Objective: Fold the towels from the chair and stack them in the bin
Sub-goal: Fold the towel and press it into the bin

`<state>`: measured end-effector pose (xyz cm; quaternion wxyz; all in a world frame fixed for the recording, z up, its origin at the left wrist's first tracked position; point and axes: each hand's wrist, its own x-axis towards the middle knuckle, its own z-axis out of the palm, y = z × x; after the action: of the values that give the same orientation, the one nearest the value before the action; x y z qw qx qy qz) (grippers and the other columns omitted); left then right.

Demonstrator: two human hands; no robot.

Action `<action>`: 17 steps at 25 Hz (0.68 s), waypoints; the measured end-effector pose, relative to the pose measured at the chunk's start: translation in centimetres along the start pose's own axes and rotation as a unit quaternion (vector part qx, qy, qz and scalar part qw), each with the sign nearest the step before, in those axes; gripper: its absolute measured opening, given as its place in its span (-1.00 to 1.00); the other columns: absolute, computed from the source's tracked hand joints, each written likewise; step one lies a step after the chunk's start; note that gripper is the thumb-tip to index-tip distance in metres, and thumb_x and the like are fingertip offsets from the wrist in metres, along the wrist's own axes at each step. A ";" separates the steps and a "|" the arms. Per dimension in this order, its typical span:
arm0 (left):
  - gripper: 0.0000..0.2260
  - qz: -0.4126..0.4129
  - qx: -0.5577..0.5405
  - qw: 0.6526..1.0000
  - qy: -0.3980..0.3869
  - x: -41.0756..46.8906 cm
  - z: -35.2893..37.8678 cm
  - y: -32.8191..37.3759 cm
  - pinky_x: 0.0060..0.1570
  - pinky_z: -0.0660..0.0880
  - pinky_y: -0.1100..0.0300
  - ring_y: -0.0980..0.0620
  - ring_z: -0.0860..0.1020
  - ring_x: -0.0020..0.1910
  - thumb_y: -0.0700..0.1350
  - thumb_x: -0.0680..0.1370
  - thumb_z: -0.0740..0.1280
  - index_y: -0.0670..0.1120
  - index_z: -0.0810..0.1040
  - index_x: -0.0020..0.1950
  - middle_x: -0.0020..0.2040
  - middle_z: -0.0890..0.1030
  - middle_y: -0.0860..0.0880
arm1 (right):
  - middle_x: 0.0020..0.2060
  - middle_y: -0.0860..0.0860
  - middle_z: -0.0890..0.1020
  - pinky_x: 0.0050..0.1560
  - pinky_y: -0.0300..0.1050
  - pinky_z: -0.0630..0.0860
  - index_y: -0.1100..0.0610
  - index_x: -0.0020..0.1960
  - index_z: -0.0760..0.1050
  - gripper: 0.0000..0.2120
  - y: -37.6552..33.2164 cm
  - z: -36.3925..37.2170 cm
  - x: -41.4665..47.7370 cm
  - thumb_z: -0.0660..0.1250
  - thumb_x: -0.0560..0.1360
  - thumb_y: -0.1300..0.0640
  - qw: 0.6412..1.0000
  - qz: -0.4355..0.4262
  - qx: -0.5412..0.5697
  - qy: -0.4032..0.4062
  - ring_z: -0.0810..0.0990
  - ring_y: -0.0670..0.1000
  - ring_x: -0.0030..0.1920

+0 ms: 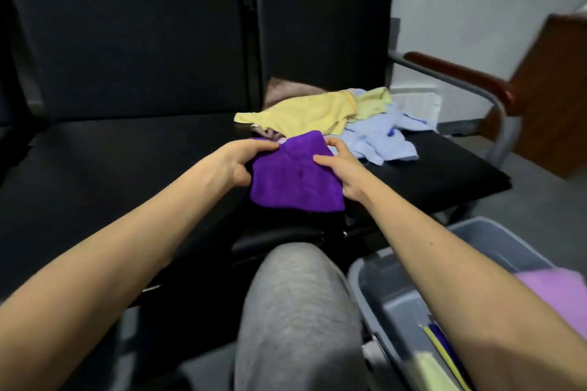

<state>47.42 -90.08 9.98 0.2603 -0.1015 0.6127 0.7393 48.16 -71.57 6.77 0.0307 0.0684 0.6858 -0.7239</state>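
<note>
Purple towel (295,182): folded, flat at the front of the black chair seat (444,168).
Left hand (241,162): fingers curled, pinching the towel's far left edge.
Right hand (340,168): fingers curled, pinching its far right corner.
Yellow towel (301,114), blue towel (378,140): heaped loose just behind.
Grey bin (397,298): beside the knee, holds a lilac towel (556,292).

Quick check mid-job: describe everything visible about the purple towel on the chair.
The purple towel is deep violet, fuzzy like microfibre, apparently folded to a rough square lying flat on the black chair seat. The left hand grips its left edge; the right hand pinches its far right corner.
</note>
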 end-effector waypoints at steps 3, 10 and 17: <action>-0.78 -0.017 0.028 0.998 -0.050 0.5 7.4 -1.5 -0.21 0.51 0.08 0.01 0.57 -0.58 -0.29 0.61 0.11 -0.20 0.47 -0.19 -0.51 0.60 -0.12 | -0.09 0.07 0.57 -0.30 -0.10 0.62 0.05 0.20 0.31 -0.68 1.1 -7.2 -2.5 0.21 0.55 0.37 0.995 0.030 0.084 0.052 0.60 0.03 -0.20; -0.75 -0.007 0.122 0.991 -0.060 2.4 21.5 -11.4 -0.13 0.52 -0.08 -0.11 0.51 -0.27 -0.46 0.51 0.14 -0.10 0.36 -0.06 -0.18 0.49 -0.15 | -0.07 0.08 0.55 -0.09 0.00 0.55 0.09 0.24 0.29 -0.68 6.9 -20.5 -10.0 0.18 0.55 0.36 0.978 0.106 0.091 0.157 0.58 0.04 -0.13; -0.80 -0.193 0.170 0.966 -0.035 5.0 25.2 -27.8 0.10 0.50 -0.08 -0.12 0.54 0.04 -0.40 0.44 0.20 -0.32 0.47 0.04 -0.02 0.56 -0.22 | -0.14 0.05 0.53 -0.37 -0.13 0.59 0.06 0.01 0.36 -0.67 16.6 -27.1 -15.2 0.17 0.51 0.48 0.949 0.271 -0.071 0.146 0.63 -0.02 -0.38</action>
<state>61.62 -61.48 -10.27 0.4328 -0.1456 0.6889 0.5630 67.04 -46.26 -8.84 0.1300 0.3548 0.6881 -0.6194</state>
